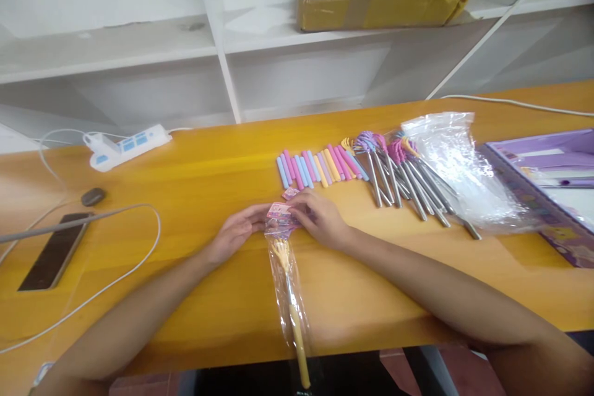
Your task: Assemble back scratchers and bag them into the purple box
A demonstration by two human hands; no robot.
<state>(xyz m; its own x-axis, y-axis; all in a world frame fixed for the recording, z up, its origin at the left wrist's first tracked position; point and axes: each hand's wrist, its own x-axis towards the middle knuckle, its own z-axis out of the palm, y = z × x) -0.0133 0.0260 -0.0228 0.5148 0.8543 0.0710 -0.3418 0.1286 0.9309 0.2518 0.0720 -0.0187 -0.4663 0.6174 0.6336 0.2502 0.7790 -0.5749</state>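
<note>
A yellow back scratcher [297,334] with a hand-shaped head and a metal rod lies in a clear plastic bag [273,272], its handle end reaching past the table's front edge. At the bag's top is a pink printed card [279,210]. My right hand [320,218] pinches the card's right side between thumb and fingers. My left hand [237,232] has its fingers closed at the left edge of the bag top and card. A second pink card [291,193] shows just beyond my right fingertips.
Pink, blue and yellow tubes [304,169] lie in a row, beside several metal-rod back scratchers [420,189]. Right of these are clear bags [459,167] and a purple box [533,198]. A power strip [130,147], phone [54,252] and loose cable [155,241] lie left.
</note>
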